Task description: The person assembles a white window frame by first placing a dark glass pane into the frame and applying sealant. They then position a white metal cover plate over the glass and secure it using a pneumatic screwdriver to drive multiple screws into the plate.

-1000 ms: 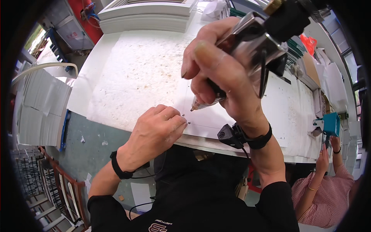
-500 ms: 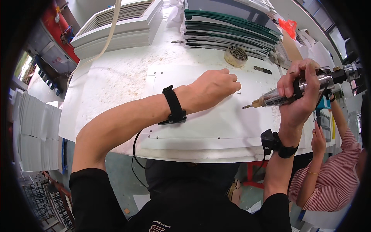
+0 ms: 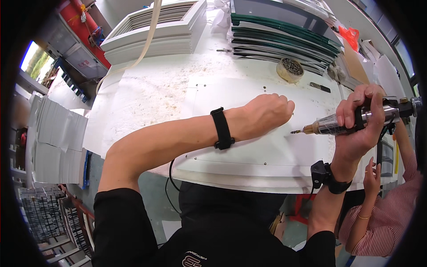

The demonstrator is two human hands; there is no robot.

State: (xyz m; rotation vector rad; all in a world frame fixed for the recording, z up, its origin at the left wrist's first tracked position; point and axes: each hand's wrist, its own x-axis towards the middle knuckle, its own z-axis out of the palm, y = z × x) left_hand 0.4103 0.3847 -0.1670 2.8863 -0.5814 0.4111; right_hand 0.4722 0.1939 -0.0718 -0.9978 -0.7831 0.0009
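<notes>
A white flat panel (image 3: 231, 155) lies on the worktable, with small screws (image 3: 265, 163) near its edges. Over its middle, my left hand (image 3: 268, 115) is closed, knuckles up. Its fingertips are tucked under, so whatever they hold is hidden. At the right, my right hand (image 3: 362, 122) grips a silver pneumatic screwdriver (image 3: 331, 125). The tool lies nearly level, its bit pointing left above the panel, a short way from my left hand. Beyond them stands a round tub of small screws (image 3: 291, 69), beside a dark flat hand tool (image 3: 320, 87).
Stacked white louvred frames (image 3: 155, 42) stand at the back left, with a pale hose (image 3: 149, 42) hanging before them. Dark green-edged panels (image 3: 284, 38) are piled at the back. A co-worker in a striped shirt (image 3: 382, 222) is close on my right. White boards (image 3: 58, 142) are stacked at the left.
The whole view has shifted, so the table sits farther right and lower. My left fingers have curled in more tightly. The screwdriver stays in my right hand, its bit slightly nearer the left hand.
</notes>
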